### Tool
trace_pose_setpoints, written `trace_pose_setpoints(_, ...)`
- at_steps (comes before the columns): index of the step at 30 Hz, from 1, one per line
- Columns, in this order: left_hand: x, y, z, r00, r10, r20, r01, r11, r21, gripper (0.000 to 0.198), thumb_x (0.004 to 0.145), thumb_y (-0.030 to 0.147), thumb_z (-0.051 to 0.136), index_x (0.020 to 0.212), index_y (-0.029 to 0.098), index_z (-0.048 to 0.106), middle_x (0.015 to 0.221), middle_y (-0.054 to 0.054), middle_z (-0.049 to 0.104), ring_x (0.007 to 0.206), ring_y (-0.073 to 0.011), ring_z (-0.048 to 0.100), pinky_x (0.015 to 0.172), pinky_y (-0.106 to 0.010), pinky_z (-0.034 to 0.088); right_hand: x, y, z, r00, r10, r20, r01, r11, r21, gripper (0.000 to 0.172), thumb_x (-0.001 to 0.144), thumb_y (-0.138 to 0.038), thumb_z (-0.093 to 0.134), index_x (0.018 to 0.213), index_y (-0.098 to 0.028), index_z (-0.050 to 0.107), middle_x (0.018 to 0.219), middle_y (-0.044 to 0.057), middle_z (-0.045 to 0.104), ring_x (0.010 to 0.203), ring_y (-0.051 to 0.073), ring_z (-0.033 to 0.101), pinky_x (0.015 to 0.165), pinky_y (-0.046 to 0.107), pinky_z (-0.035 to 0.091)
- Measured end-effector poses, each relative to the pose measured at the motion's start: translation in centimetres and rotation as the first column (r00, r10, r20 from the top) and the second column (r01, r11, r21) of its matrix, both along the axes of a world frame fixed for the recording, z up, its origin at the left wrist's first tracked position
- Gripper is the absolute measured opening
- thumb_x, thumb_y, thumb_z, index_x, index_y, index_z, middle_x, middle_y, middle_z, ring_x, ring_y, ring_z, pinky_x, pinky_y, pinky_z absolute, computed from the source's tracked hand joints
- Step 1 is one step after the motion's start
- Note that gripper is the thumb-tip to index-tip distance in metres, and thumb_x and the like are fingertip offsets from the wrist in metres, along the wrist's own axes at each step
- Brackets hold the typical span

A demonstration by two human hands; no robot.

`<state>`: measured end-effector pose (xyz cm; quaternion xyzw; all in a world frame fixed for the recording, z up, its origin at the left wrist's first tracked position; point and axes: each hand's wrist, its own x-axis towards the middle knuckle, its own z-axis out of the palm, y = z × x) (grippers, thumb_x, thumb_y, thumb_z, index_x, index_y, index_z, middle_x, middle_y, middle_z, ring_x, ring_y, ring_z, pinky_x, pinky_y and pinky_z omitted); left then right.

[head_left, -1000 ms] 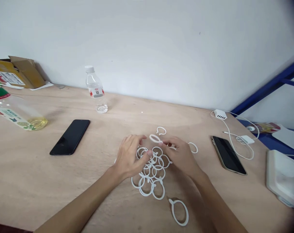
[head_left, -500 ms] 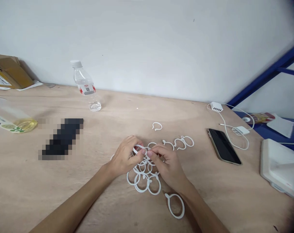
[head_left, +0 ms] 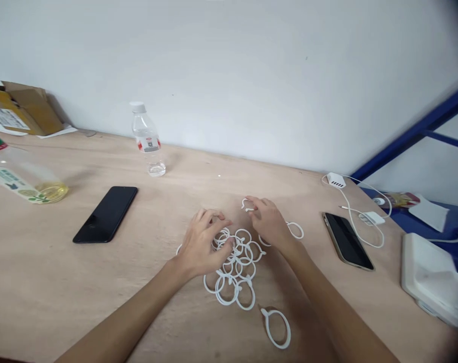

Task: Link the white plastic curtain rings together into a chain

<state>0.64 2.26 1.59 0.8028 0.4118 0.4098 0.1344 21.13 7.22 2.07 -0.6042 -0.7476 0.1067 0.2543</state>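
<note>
Over the left side of a pile of white plastic rings [head_left: 247, 301], my left hand [head_left: 204, 244] is open, thumb and fingers apart with nothing held between them. The rings overlap one another and have small tabs. Farther back, my right hand [head_left: 268, 222] reaches to a separate ring with a gap in it [head_left: 244, 205]; its fingertips cover the right part of that ring. The fingers there look parted, and no firm grip shows. Another ring [head_left: 297, 230] lies partly behind the right hand. Closer to me, a single ring [head_left: 288, 333] lies apart from the pile.
Left of the hands are a black phone [head_left: 106, 214], a clear water bottle [head_left: 149, 146] and a larger bottle with yellow liquid [head_left: 28, 176]. To the right lie another phone [head_left: 347, 239], a white charger hub [head_left: 335, 180] with cables, and a white device [head_left: 429, 272]. A cardboard box [head_left: 36, 108] stands at the back left.
My hands have separated. The left has let go of the ring it held and opened; the right has moved up and away to the far ring. The view has shifted slightly.
</note>
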Motion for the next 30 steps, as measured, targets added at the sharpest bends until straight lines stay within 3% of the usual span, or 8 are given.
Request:
trace_pose_setpoints(3, 0.1, -0.1, 0.0, 1.000, 0.010, 0.009, -0.010, 1.000, 0.008, 0.026, 0.078, 0.023, 0.060, 0.103, 0.019, 0.067, 0.107, -0.009, 0.058, 0.096, -0.0239, 0.051, 0.084, -0.041, 0.046, -0.2, 1.7, 0.0, 0.995, 0.077, 0.068, -0.075, 0.997, -0.031, 0.032, 0.078, -0.010, 0.052, 0.104, -0.016, 0.070, 0.092, 0.014, 0.066, 0.094, 0.027, 0.056, 0.088, 0.042, 0.040)
trace_pose_setpoints(7, 0.0, -0.1, 0.1, 0.998, 0.042, 0.039, -0.043, 0.999, 0.016, 0.023, 0.083, 0.026, 0.056, 0.102, 0.018, 0.066, 0.102, -0.009, 0.059, 0.094, -0.0230, 0.052, 0.084, -0.040, 0.046, -0.6, 1.1, 0.7, 0.983, 0.171, 0.061, -0.168, 0.985, -0.047, 0.024, 0.083, -0.014, 0.051, 0.093, -0.016, 0.072, 0.092, 0.012, 0.068, 0.094, 0.026, 0.058, 0.089, 0.040, 0.042)
trace_pose_setpoints(10, -0.1, 0.2, 0.1, 0.990, 0.103, 0.092, -0.102, 0.995, -0.014, 0.025, 0.089, 0.029, 0.049, 0.104, 0.016, 0.065, 0.101, -0.010, 0.060, 0.096, -0.0224, 0.053, 0.087, -0.039, 0.044, -1.1, -1.2, 1.5, 0.972, 0.230, -0.053, -0.233, 0.971, -0.060, 0.025, 0.090, -0.027, 0.049, 0.105, -0.020, 0.068, 0.094, 0.007, 0.070, 0.083, 0.019, 0.061, 0.078, 0.032, 0.048)
trace_pose_setpoints(11, -0.2, 0.3, 0.1, 0.984, 0.129, 0.119, -0.126, 0.991, -0.039, 0.027, 0.091, 0.030, 0.046, 0.105, 0.016, 0.064, 0.101, -0.009, 0.061, 0.098, -0.0222, 0.053, 0.089, -0.039, 0.043, -1.4, -2.2, 1.8, 0.951, 0.230, -0.206, -0.248, 0.966, -0.066, 0.025, 0.090, -0.031, 0.051, 0.105, -0.021, 0.068, 0.094, 0.006, 0.070, 0.080, 0.018, 0.062, 0.074, 0.032, 0.049)
trace_pose_setpoints(16, -0.4, 0.7, 0.4, 0.968, 0.198, 0.156, -0.163, 0.964, -0.209, 0.039, 0.098, 0.035, 0.030, 0.095, 0.018, 0.066, 0.094, -0.005, 0.067, 0.094, -0.0207, 0.056, 0.089, -0.039, 0.041, -2.7, -6.2, 1.9, 0.752, 0.155, -0.641, -0.318, 0.936, -0.147, 0.020, 0.084, -0.038, 0.062, 0.094, -0.023, 0.072, 0.085, 0.004, 0.072, 0.076, 0.018, 0.064, 0.069, 0.031, 0.051)
trace_pose_setpoints(22, -0.1, 0.6, 0.8, 0.991, 0.017, 0.134, 0.031, 0.938, -0.345, 0.052, 0.098, 0.037, 0.024, 0.063, 0.019, 0.058, 0.068, -0.002, 0.065, 0.073, -0.0172, 0.059, 0.079, -0.034, 0.041, -3.2, -7.2, 1.0, 0.548, 0.058, -0.834, -0.425, 0.878, -0.218, 0.018, 0.080, -0.037, 0.068, 0.091, -0.023, 0.072, 0.087, 0.004, 0.071, 0.078, 0.017, 0.065, 0.068, 0.029, 0.052)
trace_pose_setpoints(25, 0.1, 0.4, 0.8, 0.990, 0.035, 0.134, 0.010, 0.946, -0.324, 0.043, 0.096, 0.037, 0.032, 0.060, 0.019, 0.048, 0.059, 0.001, 0.054, 0.062, -0.0148, 0.051, 0.070, -0.030, 0.040, -3.3, -7.3, 1.3, 0.513, 0.004, -0.859, -0.408, 0.881, -0.239, 0.021, 0.079, -0.040, 0.068, 0.091, -0.022, 0.071, 0.080, 0.003, 0.069, 0.074, 0.016, 0.064, 0.066, 0.029, 0.051)
trace_pose_setpoints(30, 0.2, 0.3, 0.6, 0.999, 0.021, 0.045, -0.007, 0.961, -0.278, 0.035, 0.093, 0.034, 0.037, 0.061, 0.020, 0.042, 0.061, 0.002, 0.046, 0.063, -0.0153, 0.044, 0.067, -0.031, 0.038, -3.7, -7.4, 1.9, 0.555, -0.040, -0.831, -0.283, 0.930, -0.234, 0.023, 0.080, -0.041, 0.065, 0.076, -0.019, 0.068, 0.065, -0.001, 0.059, 0.062, 0.012, 0.053, 0.058, 0.026, 0.043)
